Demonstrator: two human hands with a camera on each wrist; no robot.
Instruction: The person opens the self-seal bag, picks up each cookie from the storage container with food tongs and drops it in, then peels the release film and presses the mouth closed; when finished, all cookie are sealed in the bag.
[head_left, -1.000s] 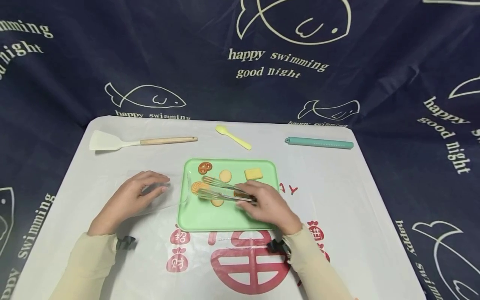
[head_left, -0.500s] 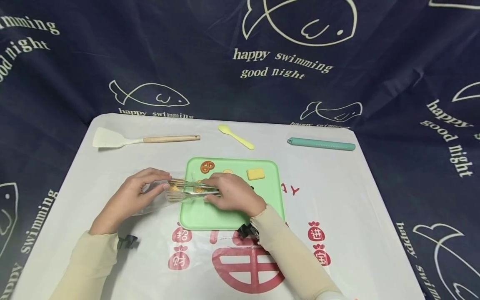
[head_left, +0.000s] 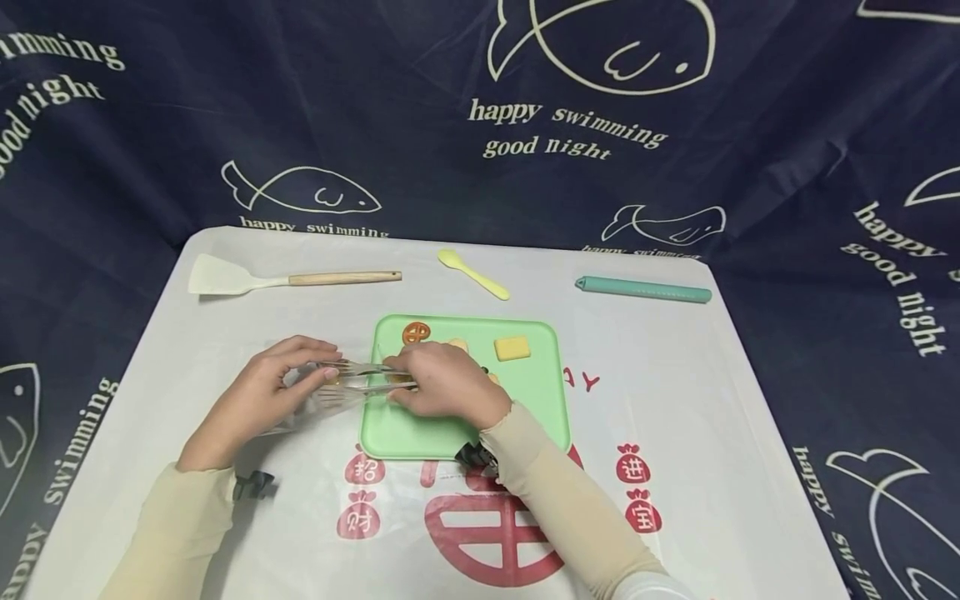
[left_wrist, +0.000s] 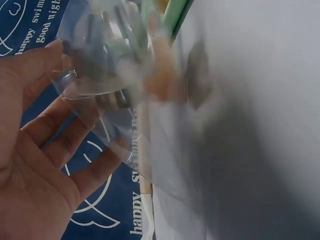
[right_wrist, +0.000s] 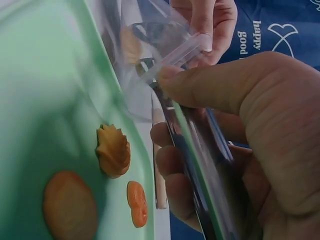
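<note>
My left hand [head_left: 273,387] holds a clear plastic bag [left_wrist: 105,90], thumb and fingers at its mouth. My right hand [head_left: 446,383] grips metal tongs [head_left: 367,385], whose slotted tips reach left past the tray's edge into the bag. A tan biscuit [right_wrist: 131,45] shows through the plastic near the tips in the right wrist view; the tips are partly hidden by the bag. Under my right hand is the green tray [head_left: 420,442], with a pretzel cookie [head_left: 416,332], a swirled cookie [right_wrist: 113,151], a round biscuit [right_wrist: 70,207] and a yellow rectangular biscuit [head_left: 512,347].
Along the far side of the white-covered table [head_left: 720,500] lie a white spatula [head_left: 221,277] with a wooden handle, a yellow spoon [head_left: 474,275] and a teal stick [head_left: 645,289]. A dark blue fish-printed cloth [head_left: 420,125] hangs behind.
My right hand has carried the tongs leftward from over the tray's cookies to the bag, tips now inside it. The left hand has stayed nearly in place with the bag.
</note>
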